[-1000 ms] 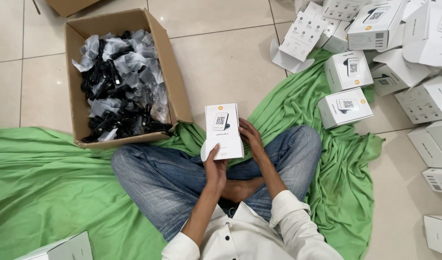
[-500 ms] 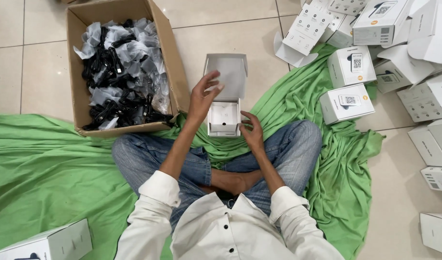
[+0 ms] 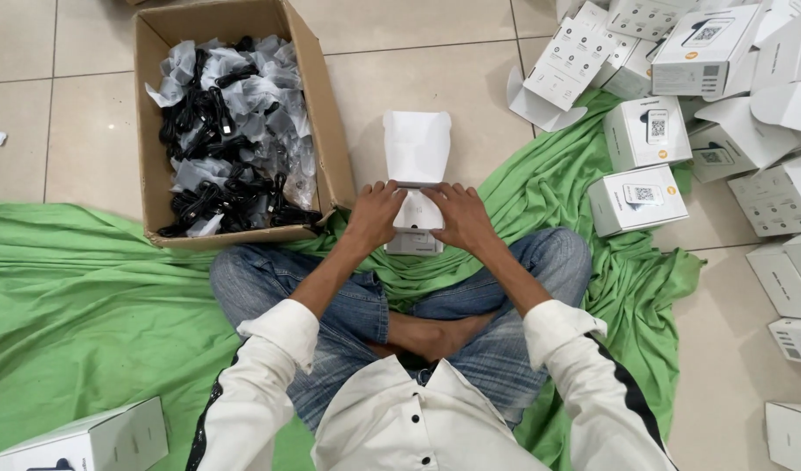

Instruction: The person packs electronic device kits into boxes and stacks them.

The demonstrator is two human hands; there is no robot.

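Head cam, looking straight down: I'm cross-legged on the green cloth (image 3: pixel 86 296) with a small white box (image 3: pixel 415 205) standing on the cloth just past my knees, near the cloth's far edge where the floor tiles start. Its lid flap is swung up and back, so the box is open. My left hand (image 3: pixel 374 214) and right hand (image 3: pixel 460 214) are both clamped around the box from either side, fingers curled over the open top, nothing else in them. Looks to me like the packing step, pressing the insert down. Next I'd guess something has to go in, probably a bagged cable from the cardboard carton (image 3: pixel 230 122) at my left knee, so one hand must let go. Finished boxes (image 3: pixel 644 131) pile up on my right.
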